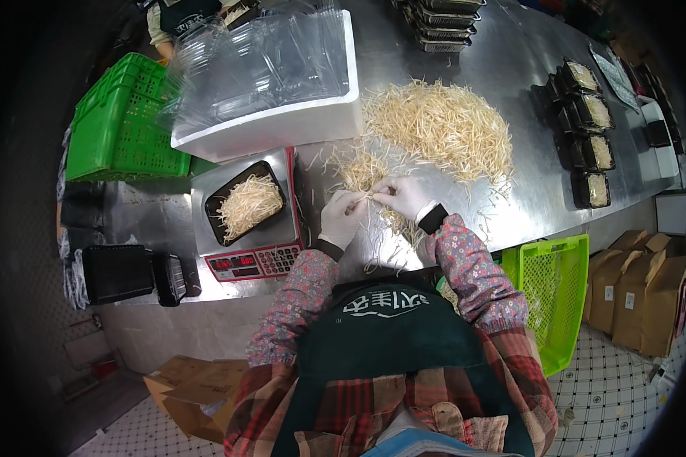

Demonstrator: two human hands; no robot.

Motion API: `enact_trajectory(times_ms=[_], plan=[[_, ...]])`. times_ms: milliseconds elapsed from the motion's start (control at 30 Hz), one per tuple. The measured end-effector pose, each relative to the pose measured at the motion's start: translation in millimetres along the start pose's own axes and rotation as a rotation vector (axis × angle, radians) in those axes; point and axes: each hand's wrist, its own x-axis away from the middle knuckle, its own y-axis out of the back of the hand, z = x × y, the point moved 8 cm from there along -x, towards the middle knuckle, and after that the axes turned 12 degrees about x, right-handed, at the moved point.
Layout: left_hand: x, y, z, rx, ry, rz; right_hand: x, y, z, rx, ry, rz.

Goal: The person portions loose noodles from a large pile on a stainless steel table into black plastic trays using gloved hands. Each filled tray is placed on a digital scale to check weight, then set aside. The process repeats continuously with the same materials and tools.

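Note:
My left hand (342, 215) and my right hand (399, 196), both in thin white gloves, meet over the steel table and pinch bean sprouts between their fingertips. A small loose clump of bean sprouts (361, 169) lies just beyond them, and a large heap of bean sprouts (443, 128) spreads farther back to the right. Stray sprouts and trimmings (397, 221) are scattered below my hands. To the left, a black plastic tray (210, 207) filled with bean sprouts (250, 204) rests tilted on the steel plate of a red digital scale (254, 264) with a lit display.
A white foam box (274, 128) holds clear plastic lids, beside a green crate (123, 123). Empty black trays (117, 274) stand front left. Filled trays (597, 153) line the right; stacked trays (446, 28) stand behind. A co-worker (186, 17) is at the far side. A lime-green crate (577, 308) stands below the edge.

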Motion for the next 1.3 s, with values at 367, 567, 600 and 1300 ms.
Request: enact_trajectory(times_ms=[367, 567, 600, 1300], plan=[[27, 24, 44, -0.203, 0.045, -0.106, -70, -40, -41, 0.48, -0.251, 0.026], [25, 31, 68, -0.058, 0.317, -0.115, -27, 11, -51, 0.115, -0.232, -0.051], [24, 33, 72, -0.045, 0.371, -0.126, -10, 26, -45, 0.071, -0.26, 0.038], [-9, 43, 119, 0.355, 0.422, -0.432, 243, 17, -138, 0.017, -0.628, 0.708]])
